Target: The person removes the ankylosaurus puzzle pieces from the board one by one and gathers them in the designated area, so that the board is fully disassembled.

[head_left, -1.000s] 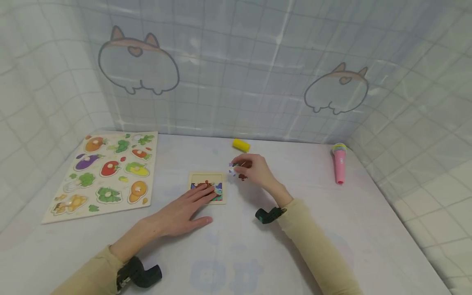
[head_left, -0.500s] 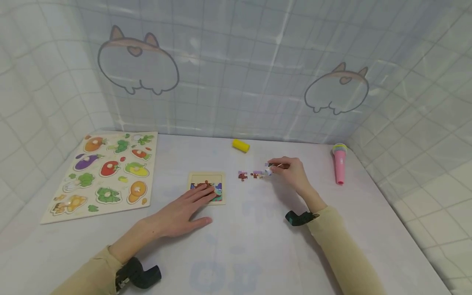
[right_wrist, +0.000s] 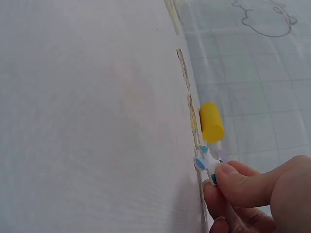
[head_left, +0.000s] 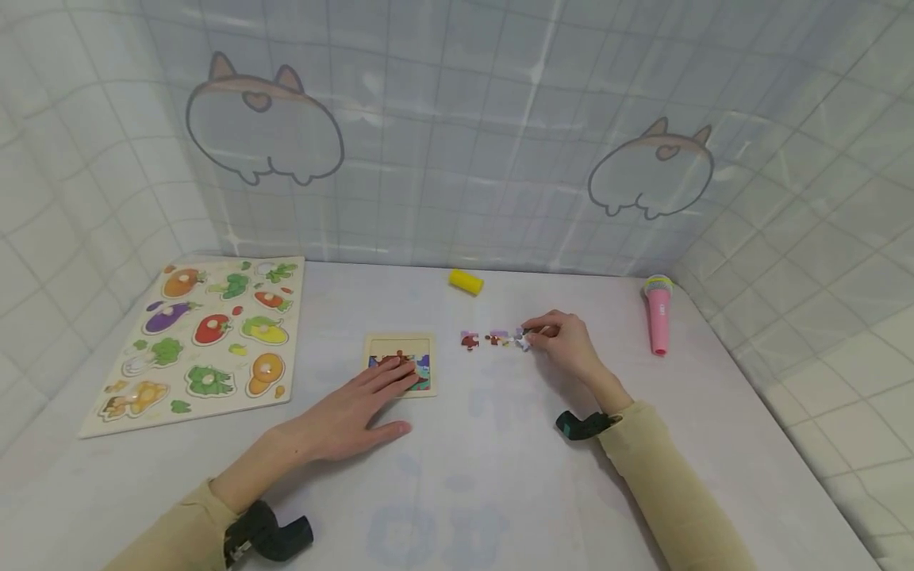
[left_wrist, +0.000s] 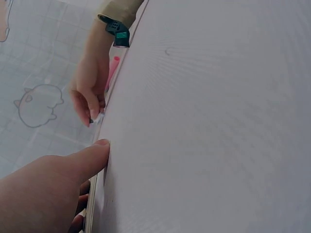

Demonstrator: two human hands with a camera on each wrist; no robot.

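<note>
My left hand (head_left: 350, 416) lies with straight fingers over a small wooden jigsaw tray (head_left: 400, 337), hiding part of the picture in its lower half. The tray's upper strip is bare wood. To the right of it, my right hand (head_left: 567, 345) pinches a white and blue jigsaw piece (right_wrist: 208, 162) between thumb and fingers, low at the tabletop. Two loose pieces lie in a row between the tray and that hand: a brown and purple jigsaw piece (head_left: 469, 342) and a brown and yellow one beside the pinched piece.
A large vegetable knob puzzle board (head_left: 239, 349) lies at the left. Behind the loose pieces is a yellow cylinder (head_left: 466, 281). A pink toy microphone (head_left: 658, 317) lies at the far right. Tile-patterned sheets rise at the back and sides.
My right hand has moved right from beside the tray, carrying its jigsaw piece, then come down at the end of the row of loose pieces. My left hand has stayed put.
</note>
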